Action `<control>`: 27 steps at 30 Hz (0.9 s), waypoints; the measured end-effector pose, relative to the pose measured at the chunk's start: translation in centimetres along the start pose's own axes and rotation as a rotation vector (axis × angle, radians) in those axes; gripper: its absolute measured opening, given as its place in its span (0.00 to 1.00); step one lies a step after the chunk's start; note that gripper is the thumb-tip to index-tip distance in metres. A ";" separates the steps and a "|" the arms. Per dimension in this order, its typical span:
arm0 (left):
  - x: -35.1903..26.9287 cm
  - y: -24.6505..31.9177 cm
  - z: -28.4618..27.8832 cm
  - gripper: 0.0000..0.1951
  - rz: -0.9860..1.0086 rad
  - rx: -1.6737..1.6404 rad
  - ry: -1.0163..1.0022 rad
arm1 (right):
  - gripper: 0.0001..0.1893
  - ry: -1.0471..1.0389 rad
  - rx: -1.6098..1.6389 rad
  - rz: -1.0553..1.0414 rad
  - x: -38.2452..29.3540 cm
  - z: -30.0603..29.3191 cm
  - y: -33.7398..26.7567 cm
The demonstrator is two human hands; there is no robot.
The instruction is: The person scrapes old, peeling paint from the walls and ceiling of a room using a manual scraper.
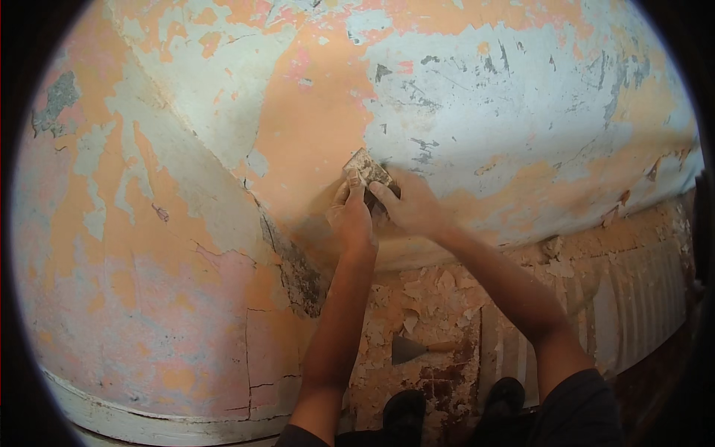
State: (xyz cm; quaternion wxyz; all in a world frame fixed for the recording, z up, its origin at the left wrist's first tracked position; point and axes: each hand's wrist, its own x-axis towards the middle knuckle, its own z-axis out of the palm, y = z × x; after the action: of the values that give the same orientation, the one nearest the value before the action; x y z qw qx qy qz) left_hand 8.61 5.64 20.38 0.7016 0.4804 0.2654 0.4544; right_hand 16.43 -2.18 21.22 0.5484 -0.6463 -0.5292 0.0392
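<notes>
Both hands meet at the peeling plaster wall (pixel 313 112), around the dirty metal blade of a scraper (pixel 368 167). My left hand (pixel 351 207) grips the tool from the left, its thumb lying on the blade. On the right side my right hand (pixel 413 201) holds the same blade, thumb on its face and fingers behind it; this hand is slightly blurred. The tool's handle is hidden by the hands. Orange, pale blue and pink paint layers show on the wall around them.
A second scraper with a wide blade (pixel 408 350) lies on the floor among paint flakes (pixel 447 285). Ribbed sheeting (pixel 631 307) covers the floor at right. Two dark shoes (pixel 403 410) stand below. A cracked wall corner (pixel 285 251) and a white baseboard (pixel 156 427) are at left.
</notes>
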 end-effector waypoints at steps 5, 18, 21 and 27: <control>0.6 -0.5 -0.1 0.16 0.160 0.191 -0.001 | 0.13 0.297 0.504 0.205 -2.0 4.2 0.7; 1.3 0.1 0.8 0.15 0.045 0.007 -0.097 | 0.13 0.219 -0.078 0.018 1.7 -0.7 -0.1; 2.0 1.0 1.0 0.15 -0.125 -0.083 -0.050 | 0.10 0.128 -0.210 -0.051 3.6 -1.6 -2.0; 2.6 4.0 -1.7 0.16 -0.179 -0.285 -0.148 | 0.07 0.022 -0.461 -0.165 5.0 1.5 -6.2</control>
State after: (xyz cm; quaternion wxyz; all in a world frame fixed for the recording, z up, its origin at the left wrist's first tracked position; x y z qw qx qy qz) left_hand 6.87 9.15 23.53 0.8178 0.3826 0.1879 0.3866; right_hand 13.68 1.44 27.96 0.3933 -0.7093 -0.5693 -0.1345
